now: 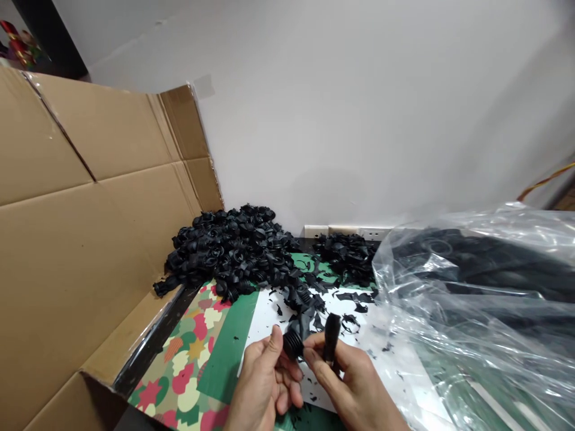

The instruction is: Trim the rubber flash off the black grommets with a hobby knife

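Low in the middle, my left hand (268, 377) is closed on a black ribbed rubber bellows (293, 344), its thumb up along the part's left side. A loose black flap shows at the bellows' far end. My right hand (348, 374) grips a dark tool handle (332, 332) that stands up between thumb and fingers; its working end is hidden, so I cannot tell its kind. The right thumb and index fingertips touch the bellows' right side. Just beyond both hands, black rubber scraps (350, 323) lie on the white and green sheet (265, 314).
A large heap of black ribbed rubber parts (238, 248) lies at the back left, against a cardboard box wall (112, 209). Behind is a smaller black pile (345, 251) by a power strip (317, 231). A clear plastic bag (471, 317) with black parts fills the right.
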Available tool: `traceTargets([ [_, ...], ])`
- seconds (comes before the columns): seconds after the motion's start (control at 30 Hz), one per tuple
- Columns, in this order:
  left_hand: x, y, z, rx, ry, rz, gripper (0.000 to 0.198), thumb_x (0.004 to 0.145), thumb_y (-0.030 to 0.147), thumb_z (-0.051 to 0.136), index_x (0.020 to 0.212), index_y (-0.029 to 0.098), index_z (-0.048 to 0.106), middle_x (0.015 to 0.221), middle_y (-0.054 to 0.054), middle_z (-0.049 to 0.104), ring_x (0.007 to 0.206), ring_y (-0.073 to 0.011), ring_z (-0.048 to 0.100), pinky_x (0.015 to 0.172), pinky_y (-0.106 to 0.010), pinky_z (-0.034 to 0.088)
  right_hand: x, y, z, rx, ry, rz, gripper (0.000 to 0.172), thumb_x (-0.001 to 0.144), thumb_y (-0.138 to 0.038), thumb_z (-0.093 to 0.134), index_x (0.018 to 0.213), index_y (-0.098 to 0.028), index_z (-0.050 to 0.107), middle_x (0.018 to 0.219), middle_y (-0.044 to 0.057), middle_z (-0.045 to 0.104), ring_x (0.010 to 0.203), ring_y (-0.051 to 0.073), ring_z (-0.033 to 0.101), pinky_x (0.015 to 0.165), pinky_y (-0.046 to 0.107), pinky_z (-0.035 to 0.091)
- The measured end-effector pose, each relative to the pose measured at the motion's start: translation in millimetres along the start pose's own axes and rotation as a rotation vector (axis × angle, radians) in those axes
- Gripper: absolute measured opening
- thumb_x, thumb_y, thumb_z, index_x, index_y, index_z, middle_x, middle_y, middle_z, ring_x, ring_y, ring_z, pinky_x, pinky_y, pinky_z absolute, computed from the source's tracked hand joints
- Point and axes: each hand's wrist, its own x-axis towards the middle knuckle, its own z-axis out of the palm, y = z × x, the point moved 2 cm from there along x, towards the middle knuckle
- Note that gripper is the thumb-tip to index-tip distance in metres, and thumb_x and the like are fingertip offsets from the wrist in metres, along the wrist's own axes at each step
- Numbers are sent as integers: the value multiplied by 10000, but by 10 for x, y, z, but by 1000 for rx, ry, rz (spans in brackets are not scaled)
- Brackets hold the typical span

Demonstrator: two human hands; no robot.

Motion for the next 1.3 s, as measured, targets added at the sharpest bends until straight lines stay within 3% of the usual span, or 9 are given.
traceTargets([
  [0.13, -14, -6, -14, 42, 37, 101, 433, 686, 554, 665, 669, 133, 564, 497, 34, 544, 296, -51, 485, 263, -122, 184, 10, 5, -3, -4, 51, 42, 217, 828, -343, 499, 726, -185, 608, 630, 21, 647, 559, 165, 556, 536, 253, 423],
  [0.3, -33, 8, -44, 117, 51, 322, 420, 600, 321, 806, 941, 149, 631, 552, 37, 591, 435, -72, 505, 377, -141, 339, 7, 28, -9, 44, 61, 119, 260, 777, -421, 560, 709, -176, 613, 588, 10, 600, 540, 157, 514, 502, 252, 397],
  [0.47, -42, 33, -45, 104, 75, 344, 322, 547, 124, 784, 840, 153, 654, 567, 10, 669, 517, -109, 565, 488, -179, 438, 19, 103, 1, 131, -9, 225, 390, 737, -547, 574, 763, -160, 618, 574, -17, 532, 517, 138, 454, 482, 247, 365],
  [0.57, -65, 35, -28, 123, 74, 362, 296, 551, 67, 739, 818, 164, 655, 590, 6, 690, 536, -124, 593, 495, -188, 455, 25, 151, 5, 127, -7, 210, 402, 745, -557, 564, 758, -158, 614, 579, -16, 522, 526, 138, 446, 496, 249, 367],
  [0.7, -105, 28, -16, 157, 91, 412, 345, 590, 61, 693, 909, 190, 669, 707, -8, 710, 641, -161, 645, 585, -223, 504, 18, 127, -7, 123, 13, 204, 373, 739, -535, 589, 725, -163, 619, 582, -9, 539, 542, 148, 461, 508, 253, 374],
  [0.83, -103, 32, -29, 217, 35, 504, 334, 620, 86, 685, 932, 204, 714, 922, -44, 698, 808, -198, 652, 687, -250, 518, 16, 49, -15, 153, 10, 222, 342, 736, -505, 606, 734, -164, 629, 562, -17, 522, 532, 144, 451, 489, 245, 357],
  [1.0, -58, -32, -66, 77, 68, 345, 304, 585, 132, 738, 886, 162, 705, 544, 6, 663, 499, -128, 578, 492, -208, 460, 32, 59, -10, 249, 20, 267, 363, 701, -526, 639, 709, -164, 611, 542, -37, 479, 504, 121, 407, 470, 232, 327],
  [1.13, -63, -57, -45, 8, 73, 331, 318, 566, 186, 774, 869, 144, 688, 594, -26, 696, 531, -136, 595, 512, -212, 457, 39, 130, 16, 325, -7, 300, 378, 694, -541, 650, 690, -167, 593, 494, -66, 414, 438, 87, 325, 422, 217, 270],
  [1.3, -64, -51, -14, 77, 29, 362, 360, 556, 156, 788, 889, 156, 651, 593, -15, 690, 564, -134, 597, 536, -203, 450, 22, 167, 54, 400, -25, 357, 418, 676, -575, 659, 711, -169, 573, 436, -99, 362, 379, 60, 262, 382, 200, 223],
])
